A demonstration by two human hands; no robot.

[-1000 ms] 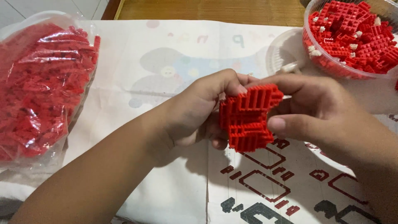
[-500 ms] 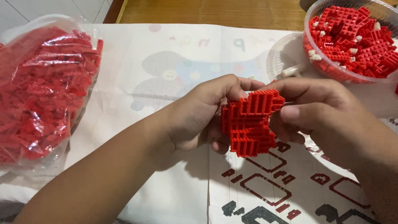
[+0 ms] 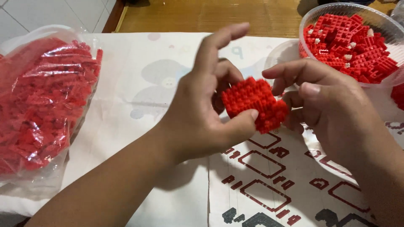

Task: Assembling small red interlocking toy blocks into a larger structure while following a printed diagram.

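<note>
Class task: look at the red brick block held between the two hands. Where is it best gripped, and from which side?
Grip the brick block across its flat side faces, coming from left and right, as the left hand and right hand do now. The studded face is bumpy; the lower right corner juts out and looks likelier to snap off.

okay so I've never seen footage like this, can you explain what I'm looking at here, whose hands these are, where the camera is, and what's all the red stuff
The camera sits on a person's head and looks down, so both hands belong to that person. The left hand and right hand hold one red block model between them, made of small studded bricks pressed together. The left thumb lies on its front, and that hand's index finger sticks up. On the left lies a clear plastic bag full of loose red bricks. At the upper right stands a clear bowl with more red pieces and a few white ones. Under the hands is a printed instruction sheet with red outlines, on a pale cloth.
</note>
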